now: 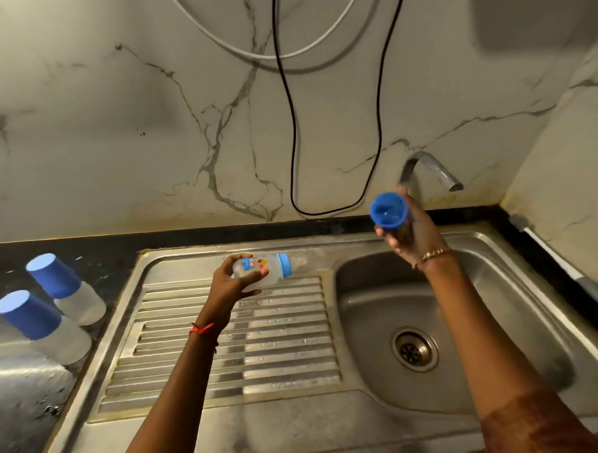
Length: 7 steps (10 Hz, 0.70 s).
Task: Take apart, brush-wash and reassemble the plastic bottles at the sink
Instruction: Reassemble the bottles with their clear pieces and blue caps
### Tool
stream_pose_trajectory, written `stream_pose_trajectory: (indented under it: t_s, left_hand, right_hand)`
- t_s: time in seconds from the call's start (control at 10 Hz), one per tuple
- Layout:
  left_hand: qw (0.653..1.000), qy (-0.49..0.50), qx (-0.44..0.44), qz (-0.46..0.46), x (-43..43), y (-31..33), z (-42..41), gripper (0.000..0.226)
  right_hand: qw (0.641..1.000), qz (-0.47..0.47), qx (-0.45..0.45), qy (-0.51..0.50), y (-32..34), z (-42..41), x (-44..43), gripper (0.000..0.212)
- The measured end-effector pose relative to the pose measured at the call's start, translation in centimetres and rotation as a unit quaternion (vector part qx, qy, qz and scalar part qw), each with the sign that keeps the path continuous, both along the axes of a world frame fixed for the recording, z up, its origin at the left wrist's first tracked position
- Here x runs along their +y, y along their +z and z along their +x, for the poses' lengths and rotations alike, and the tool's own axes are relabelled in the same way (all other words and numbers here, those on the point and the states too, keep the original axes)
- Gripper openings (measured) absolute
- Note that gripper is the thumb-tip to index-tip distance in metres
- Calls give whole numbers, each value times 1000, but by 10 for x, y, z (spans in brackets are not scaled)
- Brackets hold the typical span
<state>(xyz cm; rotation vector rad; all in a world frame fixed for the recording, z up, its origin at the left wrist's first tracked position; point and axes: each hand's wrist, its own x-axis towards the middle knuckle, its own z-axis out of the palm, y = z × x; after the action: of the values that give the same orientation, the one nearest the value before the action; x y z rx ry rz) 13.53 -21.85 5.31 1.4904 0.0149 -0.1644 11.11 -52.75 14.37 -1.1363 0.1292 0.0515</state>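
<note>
Bench bottles: a nearer capped bottle (43, 328) and a farther capped bottle (65, 289) are being kept upright, just beside each other, on the dark bench (22, 444) at the far left; each frosted body is being covered by a tall blue cap.
Drainboard: the ribbed steel drainboard (227, 349) is being crossed from below by the left forearm, and a red thread (201, 328) is being worn at that wrist.
Left grip: the left grip (229, 280) is being held over the drainboard's far end, its fingers and thumb being curled round the base half of a bottle.
Held bottle: the printed clear bottle (258, 272) is being held on its side, uncapped, its blue collar (285, 265) and pale teat (301, 260) being pointed right, towards the basin.
Cables: a black cable (291, 124) and a white cable (235, 47) are being hung against the marble wall (115, 131).
Basin: the sink basin (494, 337), with its drain (414, 348), is being spanned by the right forearm.
Right grip: the right grip (411, 237) is being raised over the basin's far rim, fingers being wrapped round a loose blue cap (389, 211) whose open mouth is being turned towards the camera; a bracelet (434, 254) is being worn at the wrist.
Tap: the steel tap (432, 169) is being partly hidden behind that grip.
Right edge: a white-handled tool (549, 253) is being left along the bench by the wall; its kind cannot be told.
</note>
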Motion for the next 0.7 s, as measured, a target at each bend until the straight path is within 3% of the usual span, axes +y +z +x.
stream_pose_trajectory:
  t_s: [0.1, 0.2, 0.3, 0.4, 0.5, 0.7]
  left_hand:
    - [1000, -14, 5, -5, -9, -2, -1, 32]
    - [1000, -24, 16, -3, -13, -5, -2, 33]
    - [999, -27, 24, -7, -14, -5, -6, 34]
    - [999, -33, 35, -12, -19, -4, -10, 39]
    - [997, -46, 48, -31, -23, 0, -14, 34]
    - [994, -64, 64, -62, -32, 12, -21, 39]
  right_hand:
    - [956, -282, 64, 36, -64, -16, -9, 35]
    - [694, -687, 174, 130, -139, -32, -10, 31]
    - [837, -521, 140, 89, -140, -32, 5, 42]
    - [945, -324, 46, 22, -107, -20, 21, 39]
    - [979, -198, -26, 30, -81, -14, 39, 42]
    - [946, -291, -107, 95, -63, -7, 56, 41]
